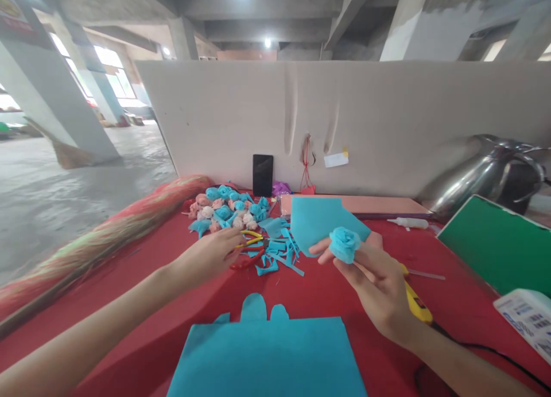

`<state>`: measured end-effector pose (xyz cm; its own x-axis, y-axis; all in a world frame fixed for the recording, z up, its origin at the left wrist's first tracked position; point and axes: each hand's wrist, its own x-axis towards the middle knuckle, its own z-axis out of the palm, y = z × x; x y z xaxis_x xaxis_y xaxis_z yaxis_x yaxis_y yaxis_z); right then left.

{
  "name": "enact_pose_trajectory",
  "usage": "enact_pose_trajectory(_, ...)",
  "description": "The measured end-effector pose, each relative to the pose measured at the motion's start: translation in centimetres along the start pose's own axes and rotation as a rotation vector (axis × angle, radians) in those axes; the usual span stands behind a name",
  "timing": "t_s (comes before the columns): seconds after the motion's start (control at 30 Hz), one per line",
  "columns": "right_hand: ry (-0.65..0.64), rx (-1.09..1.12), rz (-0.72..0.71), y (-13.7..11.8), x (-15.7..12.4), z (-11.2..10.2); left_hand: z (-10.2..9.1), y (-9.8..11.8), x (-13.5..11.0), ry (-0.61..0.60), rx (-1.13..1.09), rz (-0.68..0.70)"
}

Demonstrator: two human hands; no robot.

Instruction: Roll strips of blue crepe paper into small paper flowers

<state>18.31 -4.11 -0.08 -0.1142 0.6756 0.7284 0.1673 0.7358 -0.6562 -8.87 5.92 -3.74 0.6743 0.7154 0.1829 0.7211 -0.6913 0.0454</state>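
Note:
My right hand (381,282) holds a blue handmade rose (344,245) with its petals facing up, pinched between the fingers. My left hand (221,249) is stretched out at the handles of the pliers (252,249), one yellow and one red. Its fingers look extended, with the tips partly hidden, and no firm grip shows. Blue offcuts and strips (279,250) lie around the pliers' head. Behind my right fingers is a cut blue sheet (316,222). Closest to me lies a larger blue sheet (267,357), with rounded blue pieces (253,308) poking out beyond its far edge.
A pile of blue and pink roses (226,207) sits at the back left. A yellow-handled corded tool (417,305) lies beside my right wrist. Farther right are a green board (499,242), a white box (527,319), a metal jug (486,170) and a small white bottle (408,222).

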Motion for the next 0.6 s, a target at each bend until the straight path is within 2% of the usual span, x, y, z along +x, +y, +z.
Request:
enact_pose_trajectory(0.13,0.016,-0.017,0.022,0.0,0.0,0.0,0.8,-1.9,2.7,-0.192,-0.013,-0.042)
enact_pose_trajectory(0.23,0.030,-0.034,0.038,0.1,0.1,-0.3,1.4,-2.2,3.5,-0.272,-0.008,-0.024)
enact_pose_trajectory(0.43,0.037,-0.035,0.053,0.5,0.4,-0.5,2.3,-2.1,4.2,-0.348,0.060,-0.082)
enact_pose_trajectory(0.6,0.077,-0.017,0.026,0.7,0.7,-0.8,1.9,-1.8,5.1,-0.330,0.160,-0.138)
